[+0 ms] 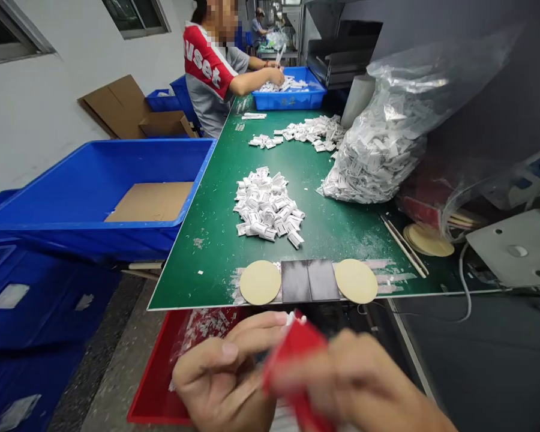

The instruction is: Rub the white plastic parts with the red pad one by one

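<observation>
Near the bottom edge, both hands meet over a small white part [296, 318]. The left hand [225, 375] is curled, thumb and forefinger pinching the part's tip. The right hand [364, 384], blurred, is closed round a red tool [297, 360] set against that part. The part looks light, stiff and smooth plastic, likely to slip, so a fingertip pinch at its ends seems the surest hold.

Below the hands sits a red bin [157, 384]. Just beyond, a green table [198, 264] carries two tan discs [260, 282] beside a dark pad [310, 280], a pile of white parts [267, 210], and, right, a clear bag [387, 144] of more. Left stands a blue crate [85, 198]. At the far end a person [209, 72] works over a blue tray [292, 96].
</observation>
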{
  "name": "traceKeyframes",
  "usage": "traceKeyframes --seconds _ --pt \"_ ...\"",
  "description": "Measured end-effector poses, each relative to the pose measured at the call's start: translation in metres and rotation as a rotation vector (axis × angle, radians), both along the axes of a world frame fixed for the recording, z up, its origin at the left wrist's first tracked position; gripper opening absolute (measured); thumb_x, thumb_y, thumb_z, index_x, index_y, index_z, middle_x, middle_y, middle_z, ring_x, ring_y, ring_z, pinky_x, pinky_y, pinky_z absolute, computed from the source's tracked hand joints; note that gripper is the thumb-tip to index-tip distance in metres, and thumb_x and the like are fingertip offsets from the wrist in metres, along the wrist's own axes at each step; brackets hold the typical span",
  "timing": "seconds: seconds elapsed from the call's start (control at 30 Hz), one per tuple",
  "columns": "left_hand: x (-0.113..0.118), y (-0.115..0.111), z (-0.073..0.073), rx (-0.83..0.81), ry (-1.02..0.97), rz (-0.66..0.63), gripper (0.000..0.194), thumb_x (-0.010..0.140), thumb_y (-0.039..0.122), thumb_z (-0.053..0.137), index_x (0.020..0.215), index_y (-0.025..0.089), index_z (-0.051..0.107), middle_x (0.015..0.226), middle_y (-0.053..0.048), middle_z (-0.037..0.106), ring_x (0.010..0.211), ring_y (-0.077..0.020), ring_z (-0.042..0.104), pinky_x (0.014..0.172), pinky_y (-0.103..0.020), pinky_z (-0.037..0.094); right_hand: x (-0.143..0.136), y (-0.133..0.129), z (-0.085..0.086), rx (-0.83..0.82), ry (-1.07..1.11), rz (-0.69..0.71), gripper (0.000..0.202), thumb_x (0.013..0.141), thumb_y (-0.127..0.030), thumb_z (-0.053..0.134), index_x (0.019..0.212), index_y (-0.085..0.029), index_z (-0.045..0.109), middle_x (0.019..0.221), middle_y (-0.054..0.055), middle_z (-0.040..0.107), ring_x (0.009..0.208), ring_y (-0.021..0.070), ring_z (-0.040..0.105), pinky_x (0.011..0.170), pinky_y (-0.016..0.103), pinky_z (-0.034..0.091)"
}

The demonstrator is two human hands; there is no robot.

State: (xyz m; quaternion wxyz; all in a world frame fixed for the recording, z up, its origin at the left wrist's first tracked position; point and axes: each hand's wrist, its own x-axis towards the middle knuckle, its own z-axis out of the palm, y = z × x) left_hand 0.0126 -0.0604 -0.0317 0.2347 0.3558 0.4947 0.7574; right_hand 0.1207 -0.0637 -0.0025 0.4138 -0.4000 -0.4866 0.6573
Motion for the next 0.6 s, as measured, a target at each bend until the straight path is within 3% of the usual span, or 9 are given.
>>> traceKeyframes --seconds 0.13,0.2,0.23,0.3,0.37,0.43,0.5,0.6 --pt "0.0 0.002 0.004 -0.101 -0.035 -0.019 0.064 0.064 0.016 0.096 0.1 0.033 0.046 0.075 0.011 0.082 0.069 -0.0197 0.078 0.079 -0.038 0.064 0.003 0.014 -0.005 0.015 0.032 0.088 0.063 0.087 -0.061 0.073 0.127 -0.012 0.077 0.058 0.004 0.068 0.06 0.0199 0.062 0.058 0.031 0.055" --pt "-0.002 0.001 0.004 -0.133 -0.047 -0.039 0.061 0.066 0.018 0.095 0.098 0.032 0.045 0.075 0.01 0.082 0.069 -0.0202 0.078 0.075 -0.036 0.064 0.011 0.032 -0.008 0.02 0.028 0.051 0.058 0.09 -0.058 0.071 0.125 -0.014 0.078 0.059 0.003 0.068 0.06 0.0174 0.059 0.057 0.028 0.052" --pt "-0.002 0.001 0.004 -0.136 -0.047 -0.036 0.061 0.066 0.018 0.095 0.098 0.032 0.045 0.075 0.01 0.082 0.07 -0.02 0.078 0.076 -0.036 0.064 0.015 0.041 -0.009 0.011 0.009 -0.016 0.053 0.092 -0.055 0.07 0.126 -0.015 0.078 0.062 0.003 0.069 0.06 0.016 0.058 0.056 0.026 0.05" --pt "-0.003 0.001 0.003 -0.147 -0.043 -0.013 0.063 0.065 0.015 0.095 0.102 0.031 0.046 0.075 0.009 0.082 0.071 -0.0185 0.078 0.08 -0.035 0.064 0.022 0.055 -0.009 -0.024 -0.073 -0.343 0.037 0.096 -0.044 0.07 0.124 -0.021 0.079 0.07 0.001 0.071 0.058 0.0114 0.052 0.05 0.02 0.041" --pt "-0.007 0.002 0.002 -0.184 -0.082 -0.021 0.061 0.065 0.014 0.095 0.106 0.03 0.052 0.077 0.007 0.083 0.075 -0.0171 0.079 0.082 -0.031 0.064 0.027 0.058 -0.007 -0.052 -0.036 -0.29 0.034 0.099 -0.041 0.068 0.128 -0.025 0.077 0.07 0.0 0.072 0.056 0.0105 0.051 0.05 0.02 0.039" --pt "-0.013 0.005 0.002 -0.25 -0.216 -0.136 0.05 0.066 0.019 0.096 0.102 0.027 0.062 0.078 0.005 0.082 0.075 -0.0156 0.079 0.077 -0.026 0.064 0.03 0.05 -0.004 -0.037 0.033 -0.186 0.031 0.101 -0.039 0.066 0.129 -0.029 0.077 0.071 0.0 0.074 0.059 0.0114 0.056 0.056 0.021 0.044" --pt "-0.02 0.008 0.003 -0.348 -0.474 -0.311 0.038 0.065 0.024 0.097 0.091 0.024 0.069 0.08 0.004 0.079 0.078 -0.0144 0.078 0.074 -0.021 0.063 0.034 0.039 -0.002 -0.017 0.09 -0.114 0.028 0.102 -0.036 0.065 0.127 -0.033 0.078 0.071 -0.001 0.075 0.065 0.0127 0.062 0.064 0.022 0.049" --pt "-0.027 0.01 0.008 -0.468 -0.914 -0.513 0.036 0.062 0.028 0.099 0.087 0.024 0.073 0.08 0.004 0.072 0.083 -0.0134 0.075 0.073 -0.02 0.061 0.044 0.028 -0.002 -0.026 0.193 0.047 0.027 0.104 -0.035 0.063 0.125 -0.035 0.079 0.071 0.0 0.077 0.065 0.014 0.068 0.066 0.024 0.053"
